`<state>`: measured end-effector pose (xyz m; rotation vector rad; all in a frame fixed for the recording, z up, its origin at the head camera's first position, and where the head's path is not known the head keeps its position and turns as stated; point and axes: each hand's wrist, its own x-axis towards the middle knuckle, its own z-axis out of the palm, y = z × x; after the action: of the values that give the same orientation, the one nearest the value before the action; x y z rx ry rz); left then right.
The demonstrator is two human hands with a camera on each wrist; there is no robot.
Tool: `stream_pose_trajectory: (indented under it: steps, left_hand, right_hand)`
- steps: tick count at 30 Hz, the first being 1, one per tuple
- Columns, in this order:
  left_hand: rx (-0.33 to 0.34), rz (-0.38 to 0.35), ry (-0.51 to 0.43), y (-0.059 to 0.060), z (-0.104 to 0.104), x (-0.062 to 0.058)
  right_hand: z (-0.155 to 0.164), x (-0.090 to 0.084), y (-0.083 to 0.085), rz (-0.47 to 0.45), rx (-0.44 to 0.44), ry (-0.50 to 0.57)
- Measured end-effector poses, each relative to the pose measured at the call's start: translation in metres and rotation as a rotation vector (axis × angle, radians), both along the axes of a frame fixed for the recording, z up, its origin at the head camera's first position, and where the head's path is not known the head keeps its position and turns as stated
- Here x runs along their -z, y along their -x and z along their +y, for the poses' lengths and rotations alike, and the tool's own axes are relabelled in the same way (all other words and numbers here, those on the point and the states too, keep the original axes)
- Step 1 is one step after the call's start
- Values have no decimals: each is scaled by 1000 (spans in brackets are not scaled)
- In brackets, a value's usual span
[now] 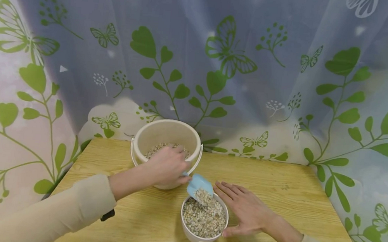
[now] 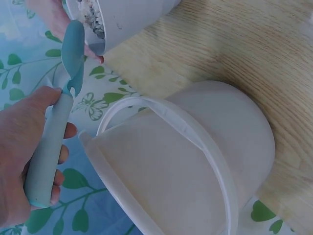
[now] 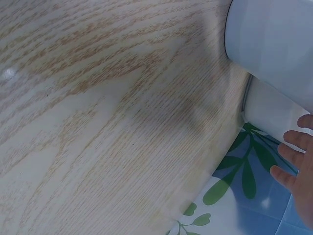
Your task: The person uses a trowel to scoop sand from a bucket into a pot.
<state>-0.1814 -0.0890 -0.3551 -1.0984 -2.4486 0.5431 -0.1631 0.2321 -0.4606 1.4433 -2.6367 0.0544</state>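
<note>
Scoop (image 1: 199, 185), blue, sits tilted over the small white bowl (image 1: 200, 236) of gravel, its handle gripped in your left hand (image 1: 166, 166). Your right hand (image 1: 246, 211) lies flat with fingers spread against the bowl's right side. Bowl stands on the desk (image 1: 279, 183) just in front of the cream bucket (image 1: 167, 134).

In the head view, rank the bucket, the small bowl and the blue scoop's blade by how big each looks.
1. Bucket, clearly the largest, though partly hidden by the left hand holding the scoop.
2. Small bowl of gravel, nearer the camera yet smaller.
3. Blue scoop's blade, smallest.
</note>
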Motion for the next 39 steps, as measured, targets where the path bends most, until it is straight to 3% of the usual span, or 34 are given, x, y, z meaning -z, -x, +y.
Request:
stream_pose_trajectory:
  steps: [6,22,33,39]
  left_hand:
    - [-13,-22,8,-1,1,-3]
    - [90,150,10,0,-1,-15]
    - [137,188,-3,0,-8,-17]
    - [133,159,-35,2,-14,-12]
  right_hand:
    - [0,-1,0,17,-3,-6]
    - [0,-1,-1,18,10,-10]
    - [0,-2,-1,5,6,-13]
    - [-1,-2,-1,3,14,-28]
